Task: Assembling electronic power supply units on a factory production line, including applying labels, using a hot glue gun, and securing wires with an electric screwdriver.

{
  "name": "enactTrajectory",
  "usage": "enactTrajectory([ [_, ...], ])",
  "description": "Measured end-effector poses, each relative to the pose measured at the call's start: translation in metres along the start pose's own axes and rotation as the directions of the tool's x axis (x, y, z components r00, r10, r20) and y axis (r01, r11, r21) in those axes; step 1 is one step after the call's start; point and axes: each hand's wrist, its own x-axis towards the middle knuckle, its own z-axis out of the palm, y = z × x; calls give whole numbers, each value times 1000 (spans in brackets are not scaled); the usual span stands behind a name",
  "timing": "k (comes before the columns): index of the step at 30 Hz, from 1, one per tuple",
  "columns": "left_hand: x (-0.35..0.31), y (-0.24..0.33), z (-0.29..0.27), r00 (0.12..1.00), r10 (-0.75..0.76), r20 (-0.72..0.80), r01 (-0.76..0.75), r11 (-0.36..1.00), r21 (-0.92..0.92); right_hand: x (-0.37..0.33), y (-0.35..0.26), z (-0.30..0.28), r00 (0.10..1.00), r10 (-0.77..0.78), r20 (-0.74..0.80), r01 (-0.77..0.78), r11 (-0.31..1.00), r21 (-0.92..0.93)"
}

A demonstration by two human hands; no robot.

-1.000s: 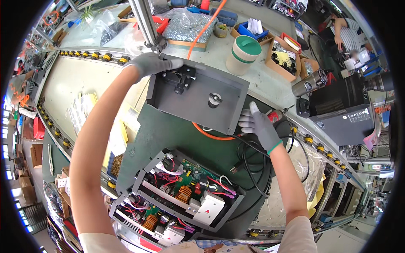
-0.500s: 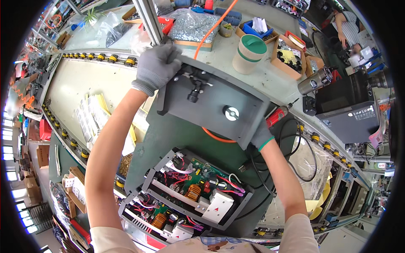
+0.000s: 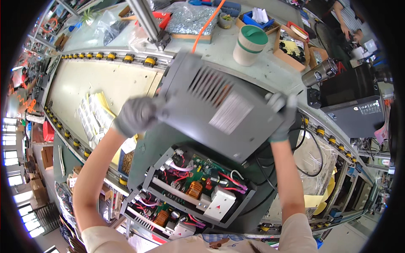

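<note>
A dark grey sheet-metal cover [image 3: 253, 128] with a row of vent slots and a pale label is held up between my gloved hands, tilted and a little blurred. My left hand [image 3: 137, 114] is closed on its left edge. On its right edge my right hand [image 3: 282, 114] grips near the far corner. Just below the cover sits an open chassis [image 3: 219, 204] with a green circuit board, a copper coil and red and white wires. A second, similar open chassis [image 3: 162, 219] lies nearer to me, up against the first.
Black cable [image 3: 310, 173] loops on the right beside the green mat [image 3: 145, 158]. Roller tracks [image 3: 149, 61] run along both sides. Behind stand a beige canister with a green lid [image 3: 249, 46], parts boxes [image 3: 291, 50] and a metal post [image 3: 145, 21]. Papers [image 3: 95, 116] lie left.
The cover has been turned over, from its inner side to its slotted, labelled outer side. My left hand has come down and nearer; my right hand has moved up along the edge.
</note>
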Motion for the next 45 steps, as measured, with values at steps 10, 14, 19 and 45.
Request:
enactTrajectory([
  [10,72,35,-16,895,-78,440,177,966,-190,-51,-26,60,811,-391,435,580,636,-509],
  [14,89,66,5,675,-29,737,273,938,-213,-63,-65,1,998,-60,-4,39,684,-728],
  [19,94,75,7,681,-29,731,343,895,-284,-51,-50,-65,932,113,-344,-362,304,-881],
  [45,93,91,30,843,-129,522,350,868,-351,3,30,-67,788,118,-604,-605,-30,-795],
])
